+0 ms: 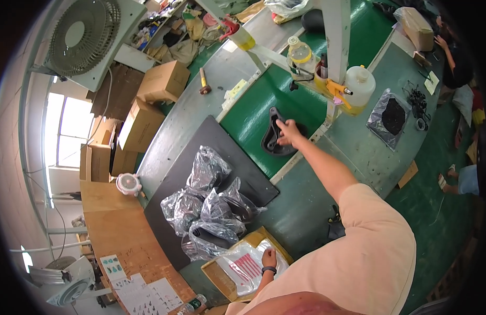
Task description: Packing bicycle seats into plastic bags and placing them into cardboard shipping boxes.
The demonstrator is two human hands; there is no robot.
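Note:
A black bicycle saddle (269,144) lies on the green conveyor belt, its hollow underside facing up. My right hand (289,133), arm stretched far forward, is closed on the saddle's edge. Close to my body, my left hand (269,258) has its fingers curled over a stack of clear plastic bags (243,266) with red print. Whether it pinches a bag is hidden. These bags lie in a shallow cardboard box (216,275). Several black saddles wrapped in clear plastic (209,170) are heaped on a dark grey mat (172,173) left of the belt.
A white post (337,42) rises beyond the belt, beside bottles of yellowish liquid (301,55) and an orange-handled spray gun (337,89). Far left lie a hammer (204,83) and a tape roll (128,184). A bag of black parts (388,119) rests right; other people are at far right.

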